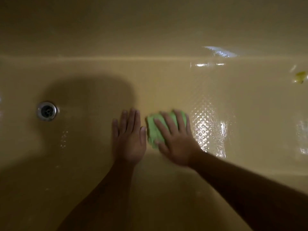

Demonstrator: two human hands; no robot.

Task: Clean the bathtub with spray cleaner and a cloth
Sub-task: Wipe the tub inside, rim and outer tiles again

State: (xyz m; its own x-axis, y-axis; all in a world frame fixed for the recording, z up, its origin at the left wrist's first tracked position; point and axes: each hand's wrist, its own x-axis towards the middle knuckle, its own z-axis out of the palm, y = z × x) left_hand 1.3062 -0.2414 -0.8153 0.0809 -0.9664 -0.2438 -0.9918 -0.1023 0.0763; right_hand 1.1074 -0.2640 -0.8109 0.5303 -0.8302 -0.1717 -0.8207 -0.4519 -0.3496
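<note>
- Cloth — a bunched green one — lies on the floor of the yellow bathtub, under our right hand.
- Our right hand is flat on it, with the fingers spread and fairly straight, pressing down rather than clutching. The thumb lies along the cloth's near edge, and green shows between the fingers and past the thumb side. The hand is a little blurred.
- Our left hand lies just beside the cloth, on the thumb side of the right hand. It is palm down on the bare tub floor, fingers straight and close together, holding nothing. Its thumb nearly meets the cloth's edge; we cannot tell whether they touch.
- Beyond the left hand, well away from the grip, sits the round metal drain, at the edge of a broad shadow on the floor.
- Just beside the little-finger side of the right hand, wet patches glint on the patterned floor.
- Far off on that same side, at the frame's edge, is a small yellow object, too blurred for us to name.
- Past the fingertips the floor curves up into the far wall.
</note>
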